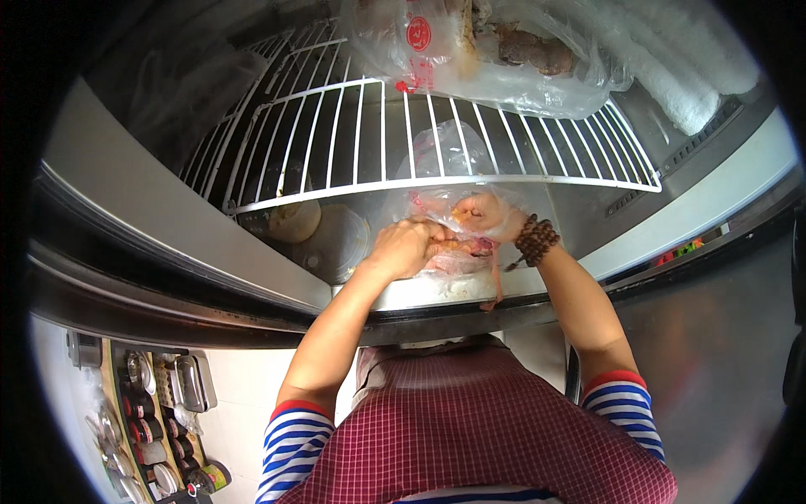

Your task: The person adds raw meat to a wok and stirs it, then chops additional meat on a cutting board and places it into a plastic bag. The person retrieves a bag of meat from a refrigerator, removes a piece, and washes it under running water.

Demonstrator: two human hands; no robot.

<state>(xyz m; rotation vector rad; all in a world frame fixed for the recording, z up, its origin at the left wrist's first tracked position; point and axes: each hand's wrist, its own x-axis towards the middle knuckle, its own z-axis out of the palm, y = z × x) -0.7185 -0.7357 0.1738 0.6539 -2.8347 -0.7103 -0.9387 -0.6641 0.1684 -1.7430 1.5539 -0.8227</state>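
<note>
Inside a refrigerator or freezer, a clear plastic bag [441,148] with red print lies at the front of the compartment floor, below a white wire shelf [378,184]. Raw meat or poultry [456,259], pink and yellowish, shows at the bag's near side, and a thin pink strip hangs from it over the front edge. My left hand [406,246] grips the left side of the bag's opening, its fingers bent. My right hand [485,214], with a brown bead bracelet [536,240] on the wrist, is partly inside or behind the clear plastic; its fingertips are hard to make out.
Above, on the wire shelf, rests a large plastic bag [516,88] holding brown frozen food. Thick frost [680,94] coats the upper right. A round clear lid or container [340,242] and a bagged item [295,220] lie left of my hands. Jars [148,430] stand on a rack at lower left.
</note>
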